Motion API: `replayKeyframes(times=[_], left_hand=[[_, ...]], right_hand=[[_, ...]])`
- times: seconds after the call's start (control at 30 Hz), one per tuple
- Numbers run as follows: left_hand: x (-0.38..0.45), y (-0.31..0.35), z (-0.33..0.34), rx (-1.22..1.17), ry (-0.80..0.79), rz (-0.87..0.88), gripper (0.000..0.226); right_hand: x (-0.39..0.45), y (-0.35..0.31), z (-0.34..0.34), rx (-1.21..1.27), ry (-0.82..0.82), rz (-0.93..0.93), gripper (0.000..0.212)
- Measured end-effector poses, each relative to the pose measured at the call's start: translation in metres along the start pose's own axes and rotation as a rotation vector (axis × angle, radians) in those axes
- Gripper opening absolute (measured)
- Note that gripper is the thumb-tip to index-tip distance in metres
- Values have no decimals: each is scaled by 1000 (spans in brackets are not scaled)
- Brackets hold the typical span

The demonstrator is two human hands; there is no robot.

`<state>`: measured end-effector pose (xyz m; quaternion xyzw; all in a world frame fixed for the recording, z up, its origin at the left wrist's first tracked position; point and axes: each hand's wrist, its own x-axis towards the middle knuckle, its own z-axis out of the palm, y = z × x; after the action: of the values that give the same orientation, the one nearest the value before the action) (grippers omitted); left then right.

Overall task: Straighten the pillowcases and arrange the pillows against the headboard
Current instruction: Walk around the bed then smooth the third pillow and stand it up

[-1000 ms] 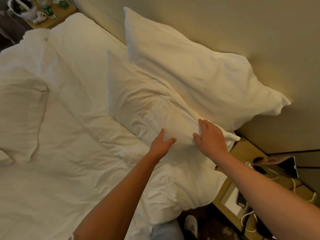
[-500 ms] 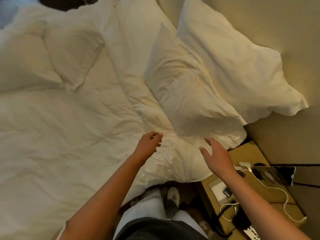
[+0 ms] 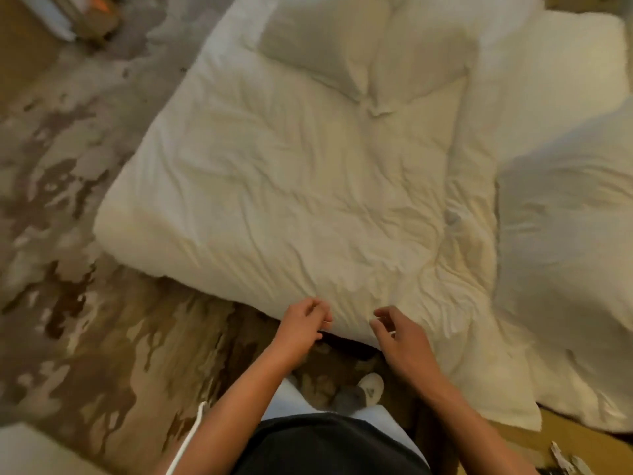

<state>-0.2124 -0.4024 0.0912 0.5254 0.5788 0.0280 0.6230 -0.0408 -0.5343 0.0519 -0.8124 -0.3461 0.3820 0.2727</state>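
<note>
I see both hands, left (image 3: 303, 323) and right (image 3: 399, 337), hovering with loosely open grips at the rumpled duvet's (image 3: 308, 207) near edge; two pillows (image 3: 363, 53) lie beyond.

Left hand (image 3: 301, 323) and right hand (image 3: 400, 337) side by side, fingers loosely curled, empty

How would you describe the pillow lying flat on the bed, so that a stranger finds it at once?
Start from the wide white duvet covering the bed. At its far end lies a flat white pillow on top. Unlike the big pillow propped at the right edge, it lies flat in the middle, its corner pointing towards the hands.
</note>
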Motion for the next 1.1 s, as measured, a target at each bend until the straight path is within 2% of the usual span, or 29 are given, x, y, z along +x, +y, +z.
replayKeyframes(times=[0.23,0.37,0.5,0.87,1.0,1.1], left_hand=[[-40,-91,-171,-242,268,-29,19],[-54,-137,-269,-389,398,-89,18],[-50,-163,-352,-489,471,-128,19],[48,-125,-567,-581,438,51,22],[73,-116,-682,-542,467,71,23],[83,-119,-773,-498,511,4,22]], right_hand=[[46,-189,146,-151,-167,-328,28],[52,-284,233,-153,-241,-377,24],[50,-338,299,-163,-297,-381,20],[110,-421,433,-242,-327,-289,11],[159,-488,517,-245,-349,-269,10],[199,-558,589,-226,-389,-248,10]])
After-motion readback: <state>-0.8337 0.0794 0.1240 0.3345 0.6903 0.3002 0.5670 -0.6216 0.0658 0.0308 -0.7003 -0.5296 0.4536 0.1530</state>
